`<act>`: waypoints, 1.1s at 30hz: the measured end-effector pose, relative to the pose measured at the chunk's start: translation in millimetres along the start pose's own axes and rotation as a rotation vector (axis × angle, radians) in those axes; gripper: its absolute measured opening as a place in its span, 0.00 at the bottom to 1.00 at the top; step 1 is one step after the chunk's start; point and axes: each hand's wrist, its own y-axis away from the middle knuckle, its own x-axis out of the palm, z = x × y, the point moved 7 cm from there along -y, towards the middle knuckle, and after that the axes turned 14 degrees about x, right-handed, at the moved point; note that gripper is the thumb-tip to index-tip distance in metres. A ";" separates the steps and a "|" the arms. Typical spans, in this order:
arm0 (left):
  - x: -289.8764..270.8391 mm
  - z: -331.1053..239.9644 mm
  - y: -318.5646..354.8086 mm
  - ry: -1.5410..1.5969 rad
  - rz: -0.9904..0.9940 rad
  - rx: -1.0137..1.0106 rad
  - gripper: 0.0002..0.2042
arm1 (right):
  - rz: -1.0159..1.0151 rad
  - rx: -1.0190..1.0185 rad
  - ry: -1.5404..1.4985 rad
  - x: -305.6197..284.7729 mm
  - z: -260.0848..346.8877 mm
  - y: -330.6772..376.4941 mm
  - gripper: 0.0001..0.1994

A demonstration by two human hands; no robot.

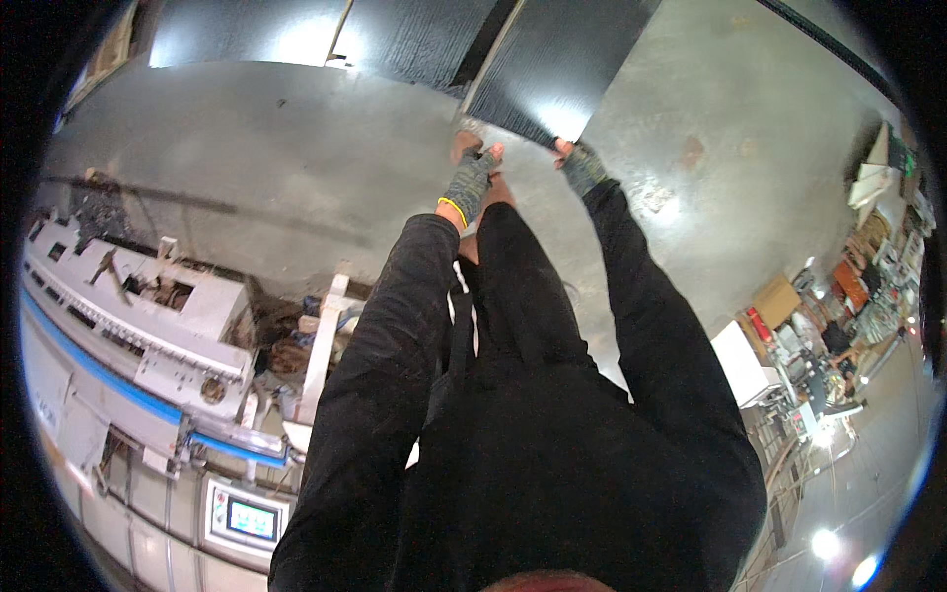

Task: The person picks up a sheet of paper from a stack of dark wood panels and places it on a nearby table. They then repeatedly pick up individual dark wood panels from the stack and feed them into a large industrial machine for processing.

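In the head view, we see a dark woodgrain-faced panel (572, 59) beyond our feet, its near edge toward us and its pale left side beside a second dark panel (409, 39). Our right hand (584, 170), in a grey fingerless glove, has its fingertips at the near right corner; whether they clasp the edge or only rest against it, we cannot tell. Our left hand (470, 183), in a matching glove with a yellow cuff, is just short of the near left corner; its fingers are partly hidden, so its grip is unclear to us too.

To handle this panel well, we judge that both hands should bear evenly near the two corners, fingers kept out of the dark gap along its left side. We would keep the panel square and avoid scraping its glossy face.

As for containers, a long pale machine (187, 326) at our left has an open rectangular recess with brownish pieces inside, too blurred to name. At our right stands a brown cardboard box (776, 299) among clutter; what it holds, we cannot see.
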 end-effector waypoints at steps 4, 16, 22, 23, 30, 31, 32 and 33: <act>38.5 -18.5 16.2 0.268 -0.042 0.184 0.32 | -0.042 0.046 0.276 -11.1 -67.9 8.9 0.21; -129.6 57.6 147.0 0.461 -0.217 0.318 0.39 | 0.426 0.154 -0.258 18.3 -121.2 24.4 0.19; -209.7 92.2 265.8 0.454 -0.331 0.310 0.42 | -0.169 -0.091 -0.186 -41.4 26.9 -16.8 0.28; -225.8 98.7 284.3 0.438 -0.392 0.304 0.43 | -0.209 -0.106 -0.186 -39.2 50.2 -25.7 0.32; -261.9 81.5 400.4 0.521 -0.656 0.208 0.46 | 0.107 -0.061 -0.190 29.3 110.6 -39.8 0.42; -265.9 76.1 410.0 0.506 -0.686 0.220 0.47 | 0.178 -0.109 -0.174 48.9 114.8 -34.4 0.42; -271.7 74.3 417.2 0.502 -0.699 0.214 0.47 | 0.208 -0.053 -0.191 62.3 109.0 -27.5 0.39; -285.7 83.2 425.9 0.507 -0.724 0.222 0.47 | 0.340 -0.099 -0.250 90.5 116.5 -5.2 0.36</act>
